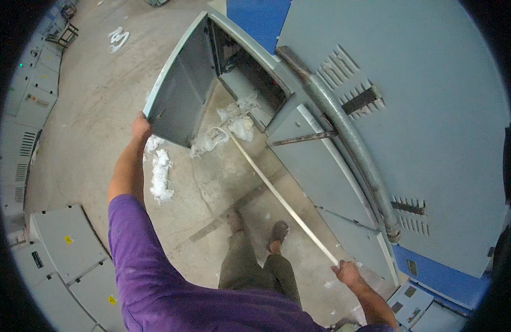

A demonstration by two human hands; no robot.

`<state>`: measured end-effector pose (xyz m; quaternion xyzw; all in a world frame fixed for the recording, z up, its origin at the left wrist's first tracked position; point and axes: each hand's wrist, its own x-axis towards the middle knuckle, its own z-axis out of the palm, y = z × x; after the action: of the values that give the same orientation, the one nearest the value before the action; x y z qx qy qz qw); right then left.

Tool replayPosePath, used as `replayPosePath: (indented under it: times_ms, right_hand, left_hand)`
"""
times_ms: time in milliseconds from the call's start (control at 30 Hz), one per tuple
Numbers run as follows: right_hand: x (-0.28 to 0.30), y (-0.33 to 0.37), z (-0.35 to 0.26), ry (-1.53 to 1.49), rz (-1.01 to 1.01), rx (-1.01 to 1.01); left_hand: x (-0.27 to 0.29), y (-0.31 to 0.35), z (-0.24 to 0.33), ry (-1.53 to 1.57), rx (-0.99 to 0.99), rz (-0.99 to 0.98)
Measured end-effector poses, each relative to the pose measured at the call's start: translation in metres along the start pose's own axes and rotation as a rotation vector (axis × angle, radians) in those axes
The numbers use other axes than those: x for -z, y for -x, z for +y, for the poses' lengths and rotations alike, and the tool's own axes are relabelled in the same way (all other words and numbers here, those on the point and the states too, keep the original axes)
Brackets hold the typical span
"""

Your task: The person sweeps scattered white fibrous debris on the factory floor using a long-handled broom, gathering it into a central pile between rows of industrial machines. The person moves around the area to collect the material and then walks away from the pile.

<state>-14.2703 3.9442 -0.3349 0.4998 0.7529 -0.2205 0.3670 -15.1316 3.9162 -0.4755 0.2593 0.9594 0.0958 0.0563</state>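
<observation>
My left hand [141, 126] is closed on the outer edge of an open grey cabinet door [183, 83]. My right hand [347, 273] grips the near end of a long pale pole [283, 201], which slants down and away to the left. Its far end, which looks curved like a hook, rests among white fluffy fibre waste [241, 127] on the floor in front of the cabinet opening [247, 66]. Some of that fluff hangs over the opening's lower edge. Dark cables show inside the compartment.
A clump of white fluff [161, 177] lies on the concrete floor below the door. To the right stands a large grey machine [427, 110] with vents and a metal pipe [349, 133] along it. Grey cabinets [67, 238] stand at the left. More white material [118, 40] lies farther off.
</observation>
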Motion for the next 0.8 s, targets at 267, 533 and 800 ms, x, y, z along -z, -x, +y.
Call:
replayPosePath:
  times_ms: [267, 533, 800]
  right_hand:
    - [-0.057, 0.108, 0.068, 0.025, -0.423, -0.153]
    - [-0.047, 0.207, 0.110, -0.529, -0.584, 0.036]
    - [-0.152, 0.154, 0.145, -0.425, -0.594, 0.149]
  left_hand:
    - [-0.014, -0.007, -0.003, 0.023, 0.010, -0.042]
    - [-0.017, 0.018, 0.035, -0.072, -0.027, -0.113]
    - [-0.040, 0.089, 0.161, 0.081, -0.059, -0.169]
